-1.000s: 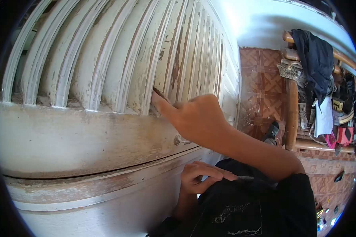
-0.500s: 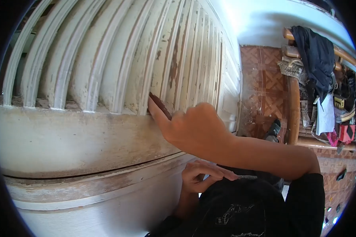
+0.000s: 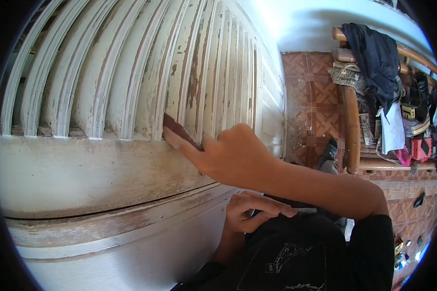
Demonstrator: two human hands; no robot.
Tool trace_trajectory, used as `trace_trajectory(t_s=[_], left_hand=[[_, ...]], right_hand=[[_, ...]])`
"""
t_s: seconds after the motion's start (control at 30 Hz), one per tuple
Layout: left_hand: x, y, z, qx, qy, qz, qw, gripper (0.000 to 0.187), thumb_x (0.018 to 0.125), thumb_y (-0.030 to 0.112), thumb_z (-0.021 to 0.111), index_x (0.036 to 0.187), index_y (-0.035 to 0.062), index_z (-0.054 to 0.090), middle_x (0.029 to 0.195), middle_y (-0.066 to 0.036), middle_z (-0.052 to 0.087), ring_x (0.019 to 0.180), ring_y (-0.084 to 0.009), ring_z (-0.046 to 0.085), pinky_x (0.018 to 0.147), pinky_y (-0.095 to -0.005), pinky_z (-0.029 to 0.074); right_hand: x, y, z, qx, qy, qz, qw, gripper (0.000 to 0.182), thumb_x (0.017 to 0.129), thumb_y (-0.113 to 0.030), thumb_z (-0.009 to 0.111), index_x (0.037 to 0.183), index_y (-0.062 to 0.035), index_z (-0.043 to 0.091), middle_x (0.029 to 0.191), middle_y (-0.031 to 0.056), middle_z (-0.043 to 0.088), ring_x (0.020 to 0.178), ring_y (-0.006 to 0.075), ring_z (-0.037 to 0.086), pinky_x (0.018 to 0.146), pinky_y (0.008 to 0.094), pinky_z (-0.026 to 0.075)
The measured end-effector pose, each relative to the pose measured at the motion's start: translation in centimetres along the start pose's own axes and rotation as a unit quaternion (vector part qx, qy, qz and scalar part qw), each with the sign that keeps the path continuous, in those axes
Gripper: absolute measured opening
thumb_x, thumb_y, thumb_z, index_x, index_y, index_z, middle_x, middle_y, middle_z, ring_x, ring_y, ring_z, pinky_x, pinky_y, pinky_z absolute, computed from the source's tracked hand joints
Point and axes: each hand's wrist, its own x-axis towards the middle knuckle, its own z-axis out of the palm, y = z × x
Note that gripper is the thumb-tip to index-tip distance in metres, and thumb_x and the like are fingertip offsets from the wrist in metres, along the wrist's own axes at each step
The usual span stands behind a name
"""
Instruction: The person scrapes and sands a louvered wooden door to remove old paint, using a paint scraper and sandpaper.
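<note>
My right hand point(image 3: 235, 153) reaches across to a louvered wooden panel and pinches a dark brown, flat piece point(image 3: 182, 131). Its index finger is stretched along the piece, at the lower ends of the pale slats point(image 3: 104, 87). The piece touches the slat area; its exact contact is partly hidden by the fingers. White paint on the slats is worn, with brown patches. Below, my left hand point(image 3: 252, 212) is held near the black shirt, with a thin grey strip point(image 3: 306, 210) between its fingers.
A pale, stained rail point(image 3: 82, 169) runs below the slats, above a dark gap and a worn ledge point(image 3: 82, 232). At right, a bamboo-framed seat point(image 3: 352, 131) holds a dark cloth point(image 3: 371, 63), a woven item, papers and a red box point(image 3: 421, 149). Patterned tiles point(image 3: 310, 102) cover the floor.
The view has shifted, so slats and seat appear further left. My right hand has drawn back slightly from the slat gap, and more of the brown piece shows. My left hand keeps its grip.
</note>
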Motion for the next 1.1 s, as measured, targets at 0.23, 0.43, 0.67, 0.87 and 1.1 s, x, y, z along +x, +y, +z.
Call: trace_trajectory(t_s=[0.23,0.43,0.67,0.87,1.1], left_hand=[[0.1,0.0,-0.9,0.028,0.000,0.021,0.999,0.020,0.085,-0.014,0.066,0.103,-0.0047,0.066,0.096,-0.023,0.075,0.092,-0.0327,0.076,0.080,-0.0386,0.061],[0.4,0.1,-0.7,0.024,-0.006,0.004,1.000,0.020,0.085,-0.013,0.068,0.103,-0.0022,0.067,0.095,-0.022,0.076,0.094,-0.0312,0.075,0.083,-0.0384,0.060],[0.1,-0.7,-1.0,0.028,-0.009,0.008,1.000,0.023,0.085,-0.011,0.069,0.105,-0.0007,0.066,0.096,-0.021,0.076,0.095,-0.0317,0.075,0.086,-0.0403,0.059],[0.1,0.6,-0.7,0.040,-0.057,0.030,0.997,0.024,0.085,-0.012,0.068,0.106,-0.0014,0.065,0.098,-0.024,0.075,0.093,-0.0334,0.076,0.082,-0.0405,0.060],[0.0,0.6,0.1,0.040,-0.061,0.037,0.997,0.022,0.085,-0.013,0.068,0.105,-0.0026,0.065,0.097,-0.025,0.074,0.091,-0.0358,0.076,0.081,-0.0407,0.061]], right_hand=[[-0.5,-0.1,1.1,0.010,0.002,0.014,1.000,0.065,0.086,-0.015,0.063,0.149,-0.0117,0.049,0.049,-0.0015,0.054,0.040,0.0121,0.053,0.037,0.0297,0.034],[0.1,-0.2,0.8,-0.014,0.004,0.027,1.000,0.066,0.085,-0.015,0.064,0.150,-0.0150,0.050,0.048,-0.0046,0.048,0.036,0.0097,0.044,0.034,0.0295,0.030],[0.1,-0.4,0.7,-0.019,0.015,0.028,0.999,0.068,0.084,-0.013,0.064,0.150,-0.0127,0.049,0.047,-0.0069,0.044,0.038,0.0080,0.043,0.036,0.0277,0.029],[-0.4,-0.4,1.0,-0.044,-0.003,0.013,0.999,0.069,0.085,-0.014,0.064,0.152,-0.0136,0.047,0.047,-0.0068,0.046,0.038,0.0071,0.042,0.036,0.0270,0.027],[1.3,-0.6,0.9,-0.033,0.019,0.039,0.999,0.066,0.085,-0.011,0.063,0.149,-0.0088,0.049,0.047,-0.0066,0.046,0.037,0.0077,0.041,0.036,0.0271,0.027]])
